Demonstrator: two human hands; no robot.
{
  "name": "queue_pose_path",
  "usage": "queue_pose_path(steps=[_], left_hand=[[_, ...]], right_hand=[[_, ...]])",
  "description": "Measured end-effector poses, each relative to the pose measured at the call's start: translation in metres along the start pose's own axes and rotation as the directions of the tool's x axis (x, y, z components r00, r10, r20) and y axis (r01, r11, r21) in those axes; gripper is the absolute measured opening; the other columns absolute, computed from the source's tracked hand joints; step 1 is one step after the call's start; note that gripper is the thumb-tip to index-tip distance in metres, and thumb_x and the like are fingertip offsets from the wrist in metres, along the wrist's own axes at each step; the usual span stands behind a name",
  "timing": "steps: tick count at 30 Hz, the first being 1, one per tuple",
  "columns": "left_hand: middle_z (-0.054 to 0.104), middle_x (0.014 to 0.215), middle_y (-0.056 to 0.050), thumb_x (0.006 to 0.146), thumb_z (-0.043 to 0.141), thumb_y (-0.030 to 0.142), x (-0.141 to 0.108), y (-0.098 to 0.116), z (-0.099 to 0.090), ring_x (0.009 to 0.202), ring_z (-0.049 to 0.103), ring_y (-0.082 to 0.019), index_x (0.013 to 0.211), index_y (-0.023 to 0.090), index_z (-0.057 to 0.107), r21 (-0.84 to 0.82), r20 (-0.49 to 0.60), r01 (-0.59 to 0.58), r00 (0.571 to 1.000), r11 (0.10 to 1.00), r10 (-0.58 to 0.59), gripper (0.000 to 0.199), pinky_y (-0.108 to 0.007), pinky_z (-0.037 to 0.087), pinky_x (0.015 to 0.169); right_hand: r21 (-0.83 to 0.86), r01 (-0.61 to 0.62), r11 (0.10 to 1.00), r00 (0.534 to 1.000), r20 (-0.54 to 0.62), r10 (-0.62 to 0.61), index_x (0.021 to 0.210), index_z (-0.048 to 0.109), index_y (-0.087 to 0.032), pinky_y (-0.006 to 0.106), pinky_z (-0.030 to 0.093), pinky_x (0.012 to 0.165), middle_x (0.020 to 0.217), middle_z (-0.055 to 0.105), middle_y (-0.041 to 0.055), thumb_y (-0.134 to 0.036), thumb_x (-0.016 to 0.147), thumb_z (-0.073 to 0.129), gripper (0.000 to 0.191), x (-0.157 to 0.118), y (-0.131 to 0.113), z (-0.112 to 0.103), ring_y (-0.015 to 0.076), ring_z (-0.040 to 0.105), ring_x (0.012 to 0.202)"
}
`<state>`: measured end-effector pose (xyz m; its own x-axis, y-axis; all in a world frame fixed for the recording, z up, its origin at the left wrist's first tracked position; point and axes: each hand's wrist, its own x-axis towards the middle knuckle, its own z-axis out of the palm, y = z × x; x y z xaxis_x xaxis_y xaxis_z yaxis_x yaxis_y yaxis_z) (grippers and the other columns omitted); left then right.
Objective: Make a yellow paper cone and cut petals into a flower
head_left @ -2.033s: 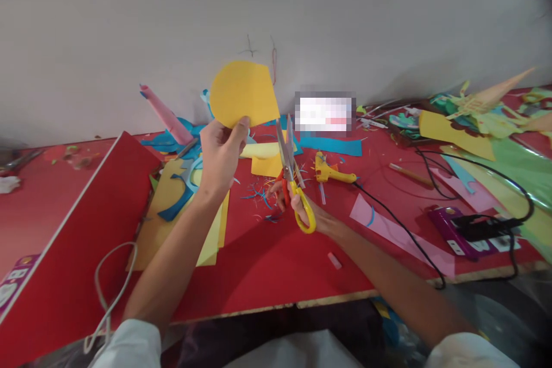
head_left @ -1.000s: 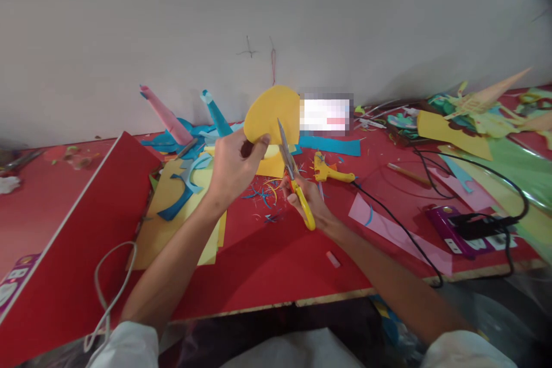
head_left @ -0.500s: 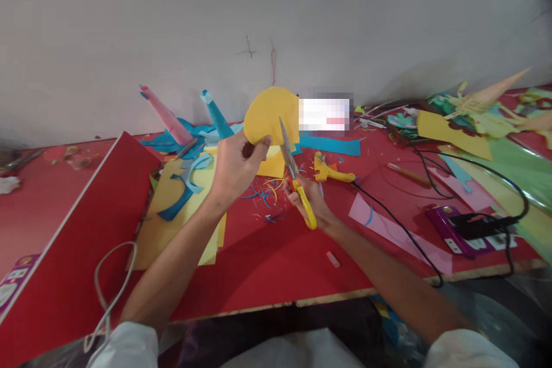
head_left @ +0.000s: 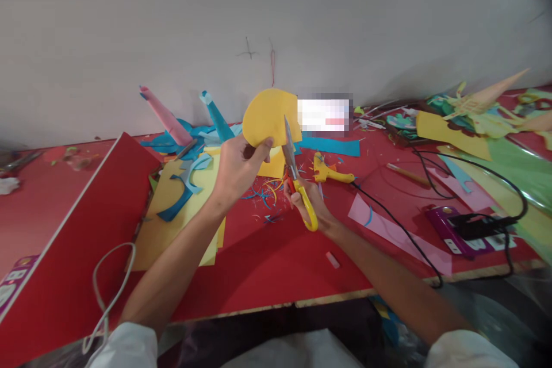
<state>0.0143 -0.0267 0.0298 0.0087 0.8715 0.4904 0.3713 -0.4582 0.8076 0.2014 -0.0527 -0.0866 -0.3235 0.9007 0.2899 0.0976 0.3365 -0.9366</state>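
Observation:
A rounded piece of yellow paper (head_left: 265, 115) is pinched by its lower edge between the thumb and fingers of my left hand (head_left: 241, 164). My right hand (head_left: 313, 198) is wrapped round the handles of a pair of scissors (head_left: 305, 201) with yellow and red grips. The blades point up and lie against the paper's right part, above the table. Below both hands, thin paper snippets (head_left: 267, 192) in blue and yellow are scattered. More yellow sheets (head_left: 271, 168) lie just behind them.
On the red table (head_left: 259, 276) a yellow glue gun (head_left: 332, 172) trails a black cable to a purple power strip (head_left: 457, 230). Pink paper (head_left: 397, 230) lies at right. Rolled pink (head_left: 166, 115) and blue (head_left: 215, 115) cones stand back left. A red panel (head_left: 95, 224) leans at left.
The scissors have shifted slightly right relative to the yellow paper, and a cut edge now shows at its lower right. My left hand keeps its pinch and has barely moved.

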Motion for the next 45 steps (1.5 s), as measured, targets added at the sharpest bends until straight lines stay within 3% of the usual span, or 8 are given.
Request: queue_pose_path(steps=[11,17,21,27,36,45], left_hand=[[0.052,0.049,0.001,0.094,0.07,0.042,-0.002,-0.001,0.006,0.042,0.046,-0.007,0.059,0.018,0.059,-0.108,0.04,0.075,0.997,0.991,-0.071,0.044,-0.022,0.033,0.041],[0.055,0.059,0.002,0.087,0.078,0.061,0.002,-0.006,0.002,0.05,0.049,-0.008,0.072,0.019,0.062,-0.169,-0.053,0.057,0.996,0.984,-0.067,0.047,-0.02,0.04,0.044],[0.054,0.061,0.003,0.081,0.086,0.054,0.008,-0.013,-0.004,0.05,0.05,-0.008,0.072,0.019,0.061,-0.221,-0.077,0.048,0.995,0.974,-0.067,0.044,-0.021,0.039,0.044],[0.055,0.056,0.004,0.084,0.085,0.05,0.008,-0.022,-0.002,0.045,0.05,-0.008,0.072,0.019,0.062,-0.268,-0.063,0.095,0.991,0.959,-0.116,0.04,-0.021,0.036,0.042],[0.057,0.056,0.004,0.077,0.09,0.052,0.006,-0.018,0.004,0.046,0.053,-0.008,0.074,0.019,0.064,-0.347,-0.074,0.142,0.981,0.927,-0.178,0.043,-0.021,0.041,0.043],[0.059,0.056,0.003,0.081,0.087,0.048,0.005,-0.02,0.008,0.044,0.052,-0.007,0.075,0.018,0.064,-0.37,-0.046,0.157,0.981,0.916,-0.186,0.038,-0.02,0.041,0.042]], right_hand=[[0.044,0.005,0.999,1.0,0.001,-0.006,0.084,0.055,-0.022,0.027,0.041,0.053,0.063,0.052,-0.0036,-0.098,0.087,0.042,0.077,-0.001,0.013,0.003,0.0128,0.05,0.053],[0.025,0.019,1.0,1.0,0.024,-0.019,0.08,0.054,-0.022,0.027,0.039,0.054,0.061,0.051,-0.0034,-0.097,0.088,0.039,0.077,0.0,0.009,0.001,0.0127,0.05,0.053],[0.037,0.014,0.999,0.999,0.041,-0.016,0.082,0.054,-0.022,0.027,0.04,0.053,0.062,0.051,-0.0031,-0.097,0.088,0.039,0.077,-0.001,0.012,0.002,0.0132,0.05,0.055],[0.08,-0.014,0.997,1.0,0.021,0.013,0.083,0.056,-0.022,0.026,0.039,0.05,0.058,0.05,-0.0041,-0.099,0.086,0.04,0.079,-0.001,0.01,0.004,0.0122,0.048,0.05],[0.161,-0.029,0.986,0.999,0.028,0.024,0.081,0.056,-0.022,0.027,0.037,0.048,0.053,0.049,-0.0044,-0.095,0.089,0.043,0.075,-0.003,0.004,0.007,0.0123,0.048,0.046],[0.179,-0.028,0.983,0.999,0.036,0.022,0.075,0.052,-0.023,0.028,0.037,0.047,0.054,0.048,-0.004,-0.097,0.088,0.04,0.076,-0.002,0.0,0.007,0.0122,0.048,0.044]])
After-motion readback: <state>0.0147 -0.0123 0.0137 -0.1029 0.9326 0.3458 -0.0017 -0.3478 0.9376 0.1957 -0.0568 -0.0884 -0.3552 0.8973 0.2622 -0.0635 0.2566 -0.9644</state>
